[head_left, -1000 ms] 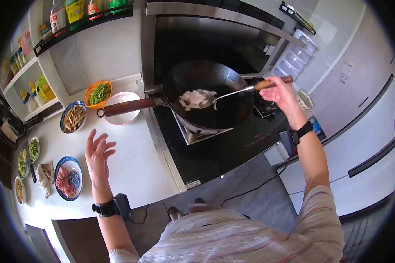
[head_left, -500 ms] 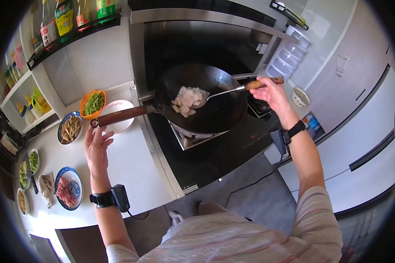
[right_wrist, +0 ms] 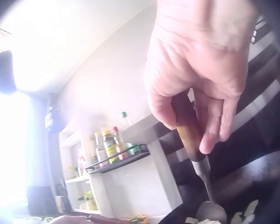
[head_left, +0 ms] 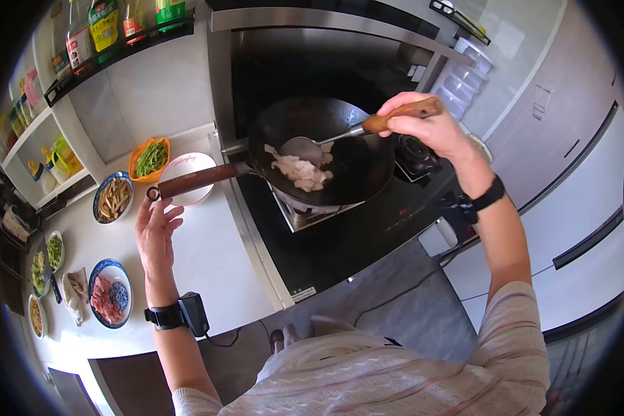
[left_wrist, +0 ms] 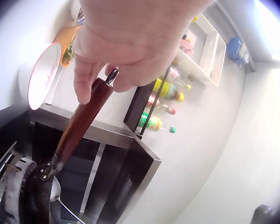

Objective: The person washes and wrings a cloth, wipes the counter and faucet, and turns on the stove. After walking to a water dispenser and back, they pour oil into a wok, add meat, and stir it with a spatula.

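Observation:
A black wok [head_left: 367, 166] sits on the hob, its brown wooden handle [head_left: 197, 182] reaching left over the counter. At the ring end of that handle, my left hand [head_left: 156, 243] pinches it between thumb and fingers, as the left wrist view shows. My right hand [head_left: 430, 132] grips the wooden handle of a metal ladle [right_wrist: 190, 133] from above. The ladle's bowl [head_left: 301, 150] lies in the wok against a heap of pale slices [head_left: 304, 173]. Seen from the right wrist, the thumb and fingers wrap round the ladle handle.
Left of the hob stand a white bowl [head_left: 200, 193], an orange basket of green strips [head_left: 151, 159], a bowl of brown strips [head_left: 114, 200] and a blue-rimmed bowl of pink meat [head_left: 105, 299]. A cloth [head_left: 74, 298] lies farther left. A bottle rack [head_left: 121, 59] hangs above.
My left hand has risen from over the counter to the wok handle's end. My right hand has closed more firmly over the ladle, which has tilted steeper, and the pale slices have shifted in the wok.

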The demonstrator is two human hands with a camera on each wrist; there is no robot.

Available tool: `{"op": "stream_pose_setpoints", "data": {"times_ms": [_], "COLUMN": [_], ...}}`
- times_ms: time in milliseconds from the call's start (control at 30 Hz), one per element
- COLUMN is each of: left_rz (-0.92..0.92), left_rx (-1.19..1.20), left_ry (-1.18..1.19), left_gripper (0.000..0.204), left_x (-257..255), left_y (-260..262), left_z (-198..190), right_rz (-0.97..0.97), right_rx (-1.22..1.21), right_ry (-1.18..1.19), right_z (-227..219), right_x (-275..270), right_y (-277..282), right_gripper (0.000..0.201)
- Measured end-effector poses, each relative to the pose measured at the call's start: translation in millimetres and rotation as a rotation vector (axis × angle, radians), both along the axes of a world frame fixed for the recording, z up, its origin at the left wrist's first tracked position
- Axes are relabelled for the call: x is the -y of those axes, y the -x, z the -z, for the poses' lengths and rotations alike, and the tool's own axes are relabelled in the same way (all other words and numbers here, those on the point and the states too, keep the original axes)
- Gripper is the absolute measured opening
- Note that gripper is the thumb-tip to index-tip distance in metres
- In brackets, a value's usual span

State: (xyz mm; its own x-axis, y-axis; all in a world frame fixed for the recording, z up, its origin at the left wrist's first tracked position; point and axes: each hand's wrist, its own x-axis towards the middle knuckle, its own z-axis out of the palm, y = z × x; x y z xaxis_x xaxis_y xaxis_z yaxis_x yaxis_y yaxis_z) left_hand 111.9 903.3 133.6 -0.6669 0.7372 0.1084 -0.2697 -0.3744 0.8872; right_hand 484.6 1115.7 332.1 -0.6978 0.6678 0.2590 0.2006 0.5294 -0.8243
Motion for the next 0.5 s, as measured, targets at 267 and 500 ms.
{"op": "stream_pose_setpoints", "data": {"times_ms": [267, 500], "left_rz": [0.015, 0.023], "left_rx": [-0.009, -0.047], "left_ry": [0.010, 0.015], "left_gripper": [0.039, 0.039], "left_x": [1.8, 3.6], "left_y": [-0.5, -6.2], "left_z": [-1.5, -3.0], "right_rz": [0.055, 0.737], "right_rx": [-0.222, -0.564], "right_ry": [0.097, 0.433], "right_z": [25.8, 147.6], "right_x": [11.4, 10.1], "right_y": [-36.9, -94.0], "right_gripper": [0.018, 0.029]}}
